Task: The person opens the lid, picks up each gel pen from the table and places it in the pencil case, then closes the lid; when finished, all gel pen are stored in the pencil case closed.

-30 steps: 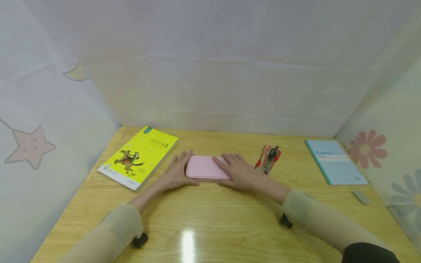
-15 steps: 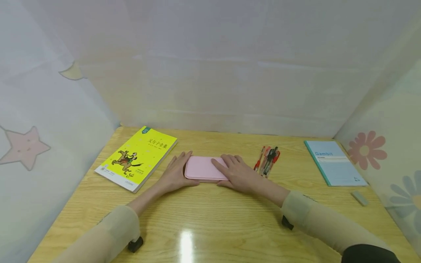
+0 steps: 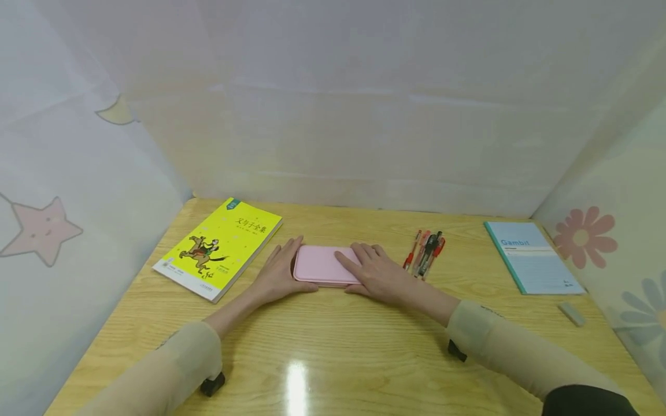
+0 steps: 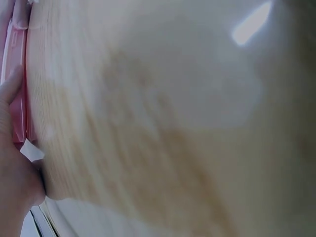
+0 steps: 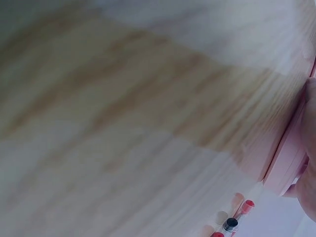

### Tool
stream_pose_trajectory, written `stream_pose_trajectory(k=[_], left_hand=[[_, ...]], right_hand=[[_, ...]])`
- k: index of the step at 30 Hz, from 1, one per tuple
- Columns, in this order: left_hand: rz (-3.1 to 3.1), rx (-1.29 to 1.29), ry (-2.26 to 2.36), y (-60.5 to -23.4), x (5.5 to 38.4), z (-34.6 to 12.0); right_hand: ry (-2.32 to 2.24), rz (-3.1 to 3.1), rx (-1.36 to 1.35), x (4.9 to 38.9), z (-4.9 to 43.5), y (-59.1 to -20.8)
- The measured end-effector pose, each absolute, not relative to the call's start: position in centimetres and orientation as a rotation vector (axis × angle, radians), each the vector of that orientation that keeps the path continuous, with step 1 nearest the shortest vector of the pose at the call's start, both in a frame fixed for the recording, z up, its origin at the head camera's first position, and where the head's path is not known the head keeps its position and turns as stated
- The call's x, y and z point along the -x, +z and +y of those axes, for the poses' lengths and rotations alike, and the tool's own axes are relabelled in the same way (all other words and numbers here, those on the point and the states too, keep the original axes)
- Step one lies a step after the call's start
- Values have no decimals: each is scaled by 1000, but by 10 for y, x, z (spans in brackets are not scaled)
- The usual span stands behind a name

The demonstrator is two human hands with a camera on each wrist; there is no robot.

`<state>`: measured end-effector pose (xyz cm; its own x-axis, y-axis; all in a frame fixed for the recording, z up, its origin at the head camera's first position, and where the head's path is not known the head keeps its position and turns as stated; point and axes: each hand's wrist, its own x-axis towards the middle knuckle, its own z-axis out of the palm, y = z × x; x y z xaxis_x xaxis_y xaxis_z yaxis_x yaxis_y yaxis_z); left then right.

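Note:
A flat pink case [image 3: 318, 264] with rounded corners lies lengthwise on the wooden table between my two hands. At its left end, my left hand [image 3: 277, 275] grips it, thumb along the front side and fingers toward the back. My right hand [image 3: 382, 276] holds the right end, index finger across the top and thumb at the front edge. In the left wrist view, the thumb presses on the reddish-pink side of the case [image 4: 19, 111]. The right wrist view catches only a corner of the case [image 5: 282, 170] under the fingers.
Left of the case lies a yellow book [image 3: 224, 245] with a cartoon cover. Several red and black pens [image 3: 428, 253] are bunched behind my right forearm. Farther right are a pale blue notebook [image 3: 536, 268] and a grey eraser-like block [image 3: 572, 314]. White cloth walls [image 3: 333, 144] surround the table.

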<state>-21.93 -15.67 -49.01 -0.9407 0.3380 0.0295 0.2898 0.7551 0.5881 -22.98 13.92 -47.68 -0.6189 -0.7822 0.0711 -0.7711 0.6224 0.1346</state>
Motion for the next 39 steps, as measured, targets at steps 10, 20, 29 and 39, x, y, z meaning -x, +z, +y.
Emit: stream_pose_trajectory(k=[10,20,29,39], left_hand=[[2915,-531,962,-494,220,-157],[2939,-556,966,-492,220,-156],[2963,-569,965,-494,221,-157],[2960,-545,951,-494,221,-156]], right_hand=[[-261,-2600,-1330,231,138,-476],[-318,-2521,-1347,231,136,-476],[-387,-2540,-1347,232,135,-471],[-365,-2567,-1385,233,137,-470]])
